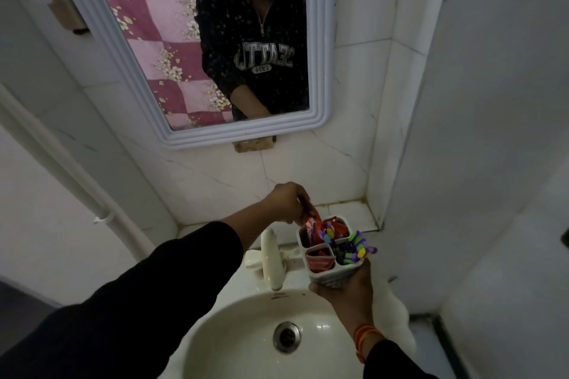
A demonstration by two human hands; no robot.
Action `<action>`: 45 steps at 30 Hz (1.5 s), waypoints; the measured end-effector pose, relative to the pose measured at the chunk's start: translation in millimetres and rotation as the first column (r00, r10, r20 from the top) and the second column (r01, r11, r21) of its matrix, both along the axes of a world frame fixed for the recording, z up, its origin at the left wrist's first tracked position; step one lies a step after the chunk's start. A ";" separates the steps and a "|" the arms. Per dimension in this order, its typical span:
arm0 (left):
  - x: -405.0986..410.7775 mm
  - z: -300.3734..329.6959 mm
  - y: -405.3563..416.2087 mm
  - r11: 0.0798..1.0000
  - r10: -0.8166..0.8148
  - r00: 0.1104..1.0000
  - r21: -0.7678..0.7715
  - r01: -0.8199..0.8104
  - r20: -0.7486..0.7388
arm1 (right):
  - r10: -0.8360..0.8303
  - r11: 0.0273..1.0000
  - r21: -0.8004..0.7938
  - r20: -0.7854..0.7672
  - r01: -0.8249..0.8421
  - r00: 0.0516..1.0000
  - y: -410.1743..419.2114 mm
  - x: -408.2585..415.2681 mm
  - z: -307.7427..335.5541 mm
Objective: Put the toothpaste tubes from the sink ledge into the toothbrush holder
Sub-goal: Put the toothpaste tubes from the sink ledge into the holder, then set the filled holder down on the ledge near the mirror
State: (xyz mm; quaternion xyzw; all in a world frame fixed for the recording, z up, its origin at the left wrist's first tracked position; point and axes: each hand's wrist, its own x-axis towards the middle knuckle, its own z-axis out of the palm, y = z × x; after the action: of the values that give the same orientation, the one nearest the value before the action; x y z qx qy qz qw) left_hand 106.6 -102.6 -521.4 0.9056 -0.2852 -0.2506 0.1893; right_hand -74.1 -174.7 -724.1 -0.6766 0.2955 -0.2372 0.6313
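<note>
My right hand (349,292) grips a white four-compartment toothbrush holder (331,277) from below, lifted above the right side of the sink. Colourful toothbrushes (357,248) fill its right compartments. Red toothpaste tubes (320,263) sit in the near-left and far compartments. My left hand (288,203) pinches the top end of another red toothpaste tube (312,226), whose lower end is inside the holder's far-left compartment. The tiled ledge (348,212) behind the holder shows no tubes.
A cream tap (271,258) stands left of the holder, over the white basin (246,326) with its metal drain (287,337). A white-framed mirror (197,71) hangs on the tiled wall above. A wall corner closes in on the right.
</note>
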 end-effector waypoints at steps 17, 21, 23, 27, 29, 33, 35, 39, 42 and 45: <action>14.8 1.8 -25.1 0.899 0.282 0.920 -0.261 -0.353 -0.272 | -0.167 0.969 -0.200 -0.100 0.145 0.981 -38.0 27.6 56.4; 16.0 -5.6 -55.6 0.826 0.356 0.845 -0.289 -0.485 -0.400 | -0.184 0.974 -0.157 -0.123 0.164 0.975 -69.0 48.4 70.4; 14.9 -11.5 -66.3 0.801 0.347 0.825 -0.317 -0.508 -0.447 | -0.192 0.976 -0.127 -0.133 0.175 0.972 -76.6 54.9 69.8; 13.6 -24.1 -79.7 0.769 0.344 0.788 -0.329 -0.548 -0.510 | -0.201 0.977 -0.096 -0.122 0.190 0.972 -84.2 62.8 60.8; 12.7 -28.4 -81.4 0.760 0.349 0.777 -0.327 -0.562 -0.523 | -0.182 0.982 -0.079 -0.106 0.174 0.978 -87.0 64.7 58.3; 10.2 -32.1 -78.9 0.736 0.353 0.776 -0.357 -0.576 -0.523 | -0.131 0.989 -0.086 -0.087 0.124 0.988 -93.4 69.3 57.1; 7.9 -30.8 -76.7 0.730 0.357 0.777 -0.365 -0.578 -0.518 | -0.114 0.991 -0.084 -0.091 0.106 0.989 -96.1 70.8 58.8; -3.1 -27.1 -66.2 0.768 0.422 0.817 -0.324 -0.552 -0.393 | -0.095 0.993 -0.079 -0.144 0.084 0.985 -93.2 63.6 67.6; -10.6 -19.7 -51.2 0.806 0.434 0.861 -0.311 -0.503 -0.266 | -0.123 0.991 -0.082 -0.209 0.108 0.970 -87.6 52.9 74.8; -25.2 -2.6 -26.7 0.840 0.388 0.906 -0.338 -0.424 -0.171 | -0.112 0.989 -0.127 -0.263 0.080 0.958 -74.6 32.6 94.2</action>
State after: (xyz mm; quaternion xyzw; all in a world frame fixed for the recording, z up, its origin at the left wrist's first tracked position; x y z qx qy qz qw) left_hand 81.4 -129.4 -524.0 0.8806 -0.1193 -0.1901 0.4174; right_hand -41.5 -249.3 -629.8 -0.7225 0.3969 -0.1901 0.5332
